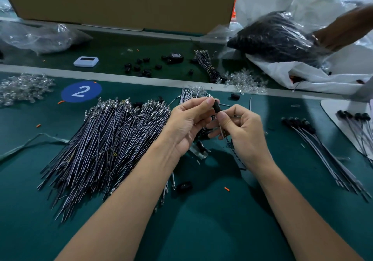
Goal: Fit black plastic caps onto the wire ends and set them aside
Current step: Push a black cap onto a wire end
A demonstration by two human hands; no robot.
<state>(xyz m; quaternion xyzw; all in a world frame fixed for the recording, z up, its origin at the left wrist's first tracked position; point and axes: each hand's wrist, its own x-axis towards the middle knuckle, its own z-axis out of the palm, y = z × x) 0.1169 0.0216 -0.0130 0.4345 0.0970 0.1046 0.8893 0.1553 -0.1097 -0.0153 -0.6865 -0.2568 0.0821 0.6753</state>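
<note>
While left hand (187,121) pinches small black plastic cap (217,107) right of grey wire pile (105,139), right hand (244,133) grips 1 thin dark wire (230,145): feed straight, seat fully.

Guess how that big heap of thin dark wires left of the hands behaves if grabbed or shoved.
The heap of thin dark wires lies in mostly straight strands, so each is probably springy, not limp. They look loose and fanned out, so a handful would likely shed some. Pushed across the green mat, it would probably spread rather than slide whole.
</note>
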